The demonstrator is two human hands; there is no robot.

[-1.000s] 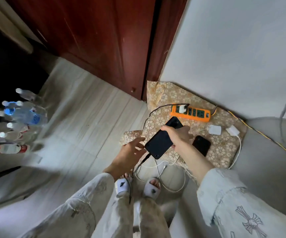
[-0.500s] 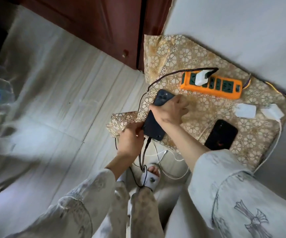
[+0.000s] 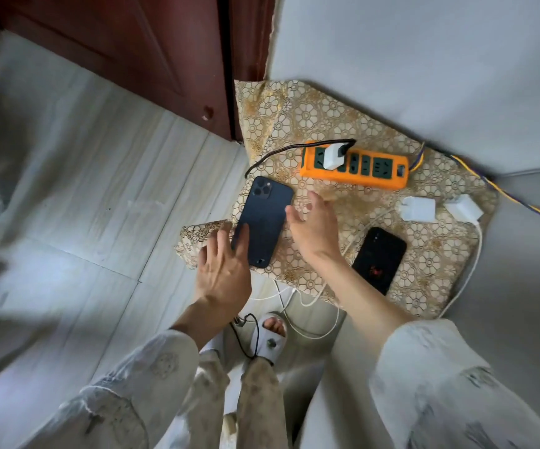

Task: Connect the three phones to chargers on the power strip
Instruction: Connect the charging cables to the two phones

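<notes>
Phones come first: a dark blue phone [image 3: 263, 223] lies camera-side up just in front of the left end of the orange power strip [image 3: 354, 165], and a black phone [image 3: 379, 260] lies face up in front of the strip's right end, both on the gold floral cloth [image 3: 310, 118]. A third phone is not visible. The left hand [image 3: 221, 270] rests straight fingers on the blue phone's lower left edge; the right hand [image 3: 315, 226] hovers just right of it, fingers spread and holding nothing. One white charger [image 3: 333, 156] sits in the strip with a black cable [image 3: 281, 153] leading toward the blue phone, whose port I cannot see. Two loose white adapters [image 3: 417, 209] lie right of the strip's front. Judging by this, the first phone looks placed; next calls for plugging an adapter into a free socket and finding its cable end.
</notes>
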